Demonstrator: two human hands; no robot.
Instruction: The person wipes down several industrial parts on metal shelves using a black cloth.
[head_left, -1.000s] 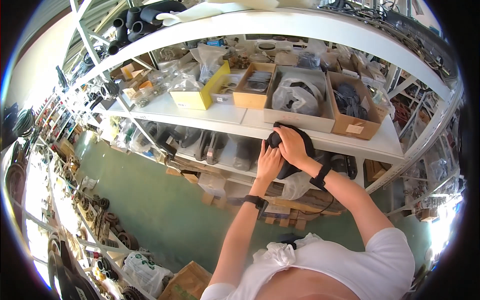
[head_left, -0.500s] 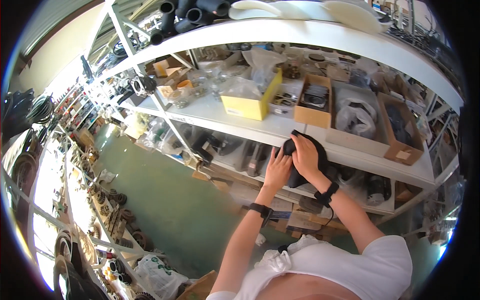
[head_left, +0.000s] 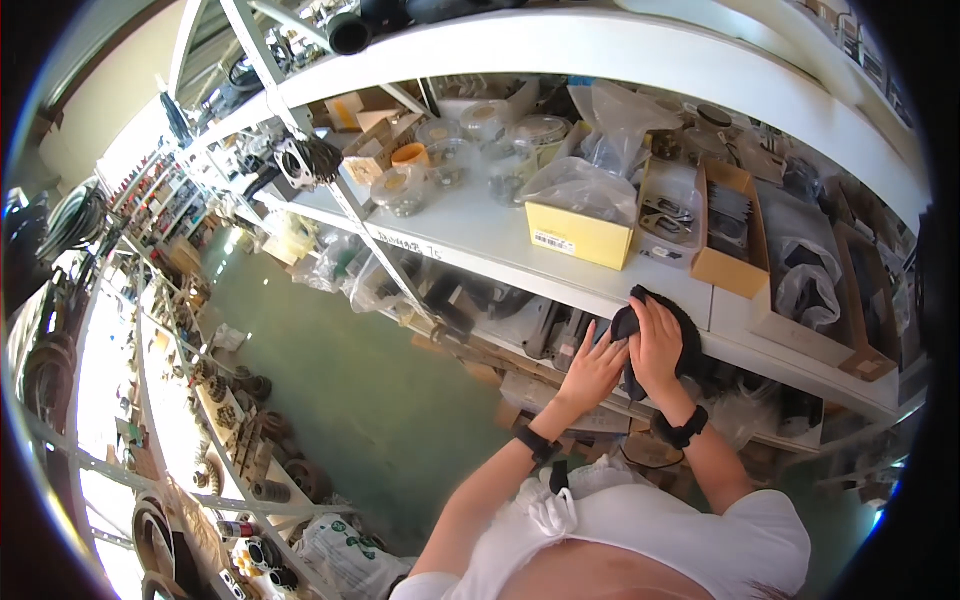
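A soft black cloth-like item (head_left: 688, 338) is at the front edge of the middle shelf; its exact kind is hard to make out. My right hand (head_left: 656, 348) lies over it with the fingers pressed onto the fabric, holding it. My left hand (head_left: 592, 372) is just to the left, fingers stretched and apart, the fingertips close to the cloth's left edge. Black bands circle both wrists. Behind the hands on the shelf (head_left: 480, 245) stands a yellow box (head_left: 578, 238) with a plastic bag in it. Right of that is a cardboard box (head_left: 728, 272) of flat dark parts.
Clear round tubs (head_left: 400, 190) stand farther left, near an upright white post (head_left: 385, 262). More boxes with bagged parts (head_left: 808, 300) line the right. A lower shelf below holds assorted parts. Across the green floor (head_left: 350, 400) runs another rack (head_left: 240, 450) with metal parts.
The view has shifted, so the shelf contents sit farther right. Both hands stay at the black cloth by the shelf edge; the left fingers are more spread.
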